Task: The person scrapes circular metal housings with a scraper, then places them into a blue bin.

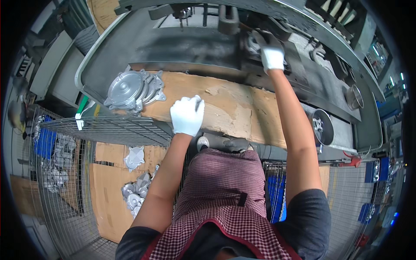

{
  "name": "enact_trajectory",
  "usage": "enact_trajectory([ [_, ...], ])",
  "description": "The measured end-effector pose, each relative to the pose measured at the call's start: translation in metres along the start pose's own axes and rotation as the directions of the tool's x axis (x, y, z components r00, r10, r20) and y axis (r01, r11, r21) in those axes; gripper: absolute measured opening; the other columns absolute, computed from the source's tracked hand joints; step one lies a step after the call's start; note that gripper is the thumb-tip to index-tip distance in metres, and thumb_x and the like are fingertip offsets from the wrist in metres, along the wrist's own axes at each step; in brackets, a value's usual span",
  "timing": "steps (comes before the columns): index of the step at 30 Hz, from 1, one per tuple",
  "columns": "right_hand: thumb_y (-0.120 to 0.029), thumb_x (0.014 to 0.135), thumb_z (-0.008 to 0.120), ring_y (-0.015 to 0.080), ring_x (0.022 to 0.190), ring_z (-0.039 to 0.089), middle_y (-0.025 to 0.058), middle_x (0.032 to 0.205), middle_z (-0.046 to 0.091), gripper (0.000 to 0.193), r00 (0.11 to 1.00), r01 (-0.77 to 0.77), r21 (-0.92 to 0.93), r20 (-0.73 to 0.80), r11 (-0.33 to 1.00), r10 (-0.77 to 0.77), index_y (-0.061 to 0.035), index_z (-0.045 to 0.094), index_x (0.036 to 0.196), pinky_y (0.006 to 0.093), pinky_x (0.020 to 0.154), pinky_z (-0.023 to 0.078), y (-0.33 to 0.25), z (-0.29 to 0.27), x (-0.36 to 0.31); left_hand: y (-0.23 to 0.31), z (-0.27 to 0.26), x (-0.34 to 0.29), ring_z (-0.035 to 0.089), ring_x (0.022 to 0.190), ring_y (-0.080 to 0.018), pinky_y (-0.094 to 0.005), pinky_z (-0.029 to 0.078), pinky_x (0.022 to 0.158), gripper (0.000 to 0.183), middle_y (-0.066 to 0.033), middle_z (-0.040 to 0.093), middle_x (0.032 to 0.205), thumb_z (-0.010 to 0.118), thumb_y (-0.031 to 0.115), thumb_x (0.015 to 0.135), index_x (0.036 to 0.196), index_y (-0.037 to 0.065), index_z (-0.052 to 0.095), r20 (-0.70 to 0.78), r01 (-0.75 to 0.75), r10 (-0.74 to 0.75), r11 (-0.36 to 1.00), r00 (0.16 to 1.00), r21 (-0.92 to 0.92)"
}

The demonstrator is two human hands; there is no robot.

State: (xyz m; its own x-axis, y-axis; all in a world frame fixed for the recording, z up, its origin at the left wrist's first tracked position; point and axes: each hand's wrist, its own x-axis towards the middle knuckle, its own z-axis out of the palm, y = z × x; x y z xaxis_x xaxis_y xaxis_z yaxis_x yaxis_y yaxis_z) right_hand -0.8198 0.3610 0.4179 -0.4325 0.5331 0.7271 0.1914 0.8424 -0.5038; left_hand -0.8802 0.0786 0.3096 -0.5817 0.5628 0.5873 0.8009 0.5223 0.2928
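My left hand (pixel 187 116), in a white glove, is closed in a loose fist above the cardboard-covered ledge (pixel 227 104); nothing shows in it. My right hand (pixel 271 54), also gloved, reaches far forward to a dark metal fixture (pixel 281 54) on the machine bed. Its fingers are smeared by motion and lie over or beside a grey metal part (pixel 252 44), so I cannot tell whether they grip it. To the left of my left hand, several round cast-metal covers (pixel 125 89) with lugs lie stacked on the ledge's left end.
A wire cage (pixel 108 130) at lower left holds cardboard and loose metal castings (pixel 138 190). Another wire cage (pixel 346 190) stands at right. A round metal pan (pixel 323 127) and a small metal bowl (pixel 354 97) sit right of my right arm. A machine beam (pixel 303 21) crosses overhead.
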Motion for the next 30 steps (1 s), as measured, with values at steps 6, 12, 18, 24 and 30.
enact_trajectory([
  [6,-0.041,0.089,0.050,0.0351,0.078,0.063,0.0118,0.082,0.065,0.030,0.984,-0.155,-0.480,-0.151,0.864,0.092,-0.0230,0.063,0.109,0.0430,0.071,0.050,0.009,0.059,0.038,-0.002,-0.002,0.004,0.058,0.062,-0.0309,-0.0434,0.045,0.056,0.014,-0.0110,0.059,0.068,0.063,0.026,0.080,0.081,0.013,0.065,0.065,0.013,-0.007,0.996,0.998,-0.091],
  [12,-0.041,0.086,0.059,0.0160,0.066,0.057,0.0072,0.089,0.064,0.040,0.896,-0.420,0.186,0.242,0.888,0.373,-0.0093,0.063,0.111,0.0281,0.060,0.045,-0.007,0.002,0.001,-0.003,-0.005,0.003,0.059,0.065,-0.0313,-0.0427,0.047,0.058,0.015,-0.0114,0.061,0.070,0.062,0.027,0.081,0.083,0.013,0.065,0.094,0.040,-0.034,0.997,0.995,-0.062],
  [18,-0.034,0.085,0.065,0.0052,0.054,0.048,0.0019,0.073,0.062,0.040,0.826,-0.562,0.318,0.159,0.764,0.541,-0.0002,0.063,0.106,0.0180,0.049,0.038,-0.048,-0.036,-0.050,-0.002,-0.011,0.004,0.060,0.069,-0.0306,-0.0416,0.048,0.063,0.018,-0.0115,0.063,0.074,0.059,0.030,0.083,0.085,0.014,0.066,0.165,0.080,-0.079,0.997,0.983,0.002],
  [24,-0.038,0.089,0.054,0.0344,0.091,0.062,0.0171,0.099,0.065,0.037,0.959,0.221,-0.057,0.195,0.974,-0.206,-0.0060,0.065,0.103,0.0395,0.080,0.049,-0.096,0.061,-0.057,0.000,-0.013,0.002,0.060,0.069,-0.0304,-0.0412,0.048,0.064,0.019,-0.0115,0.062,0.075,0.057,0.030,0.084,0.085,0.014,0.066,0.149,0.065,-0.064,0.998,0.987,0.003],
  [30,-0.034,0.089,0.053,0.0368,0.063,0.063,0.0150,0.071,0.065,0.025,0.998,-0.055,-0.200,-0.029,0.978,0.050,-0.0151,0.067,0.097,0.0438,0.058,0.051,-0.093,0.092,-0.053,-0.003,-0.012,0.004,0.059,0.066,-0.0312,-0.0424,0.047,0.061,0.018,-0.0123,0.061,0.071,0.057,0.029,0.084,0.083,0.012,0.065,0.149,0.068,-0.063,0.997,0.987,-0.026],
])
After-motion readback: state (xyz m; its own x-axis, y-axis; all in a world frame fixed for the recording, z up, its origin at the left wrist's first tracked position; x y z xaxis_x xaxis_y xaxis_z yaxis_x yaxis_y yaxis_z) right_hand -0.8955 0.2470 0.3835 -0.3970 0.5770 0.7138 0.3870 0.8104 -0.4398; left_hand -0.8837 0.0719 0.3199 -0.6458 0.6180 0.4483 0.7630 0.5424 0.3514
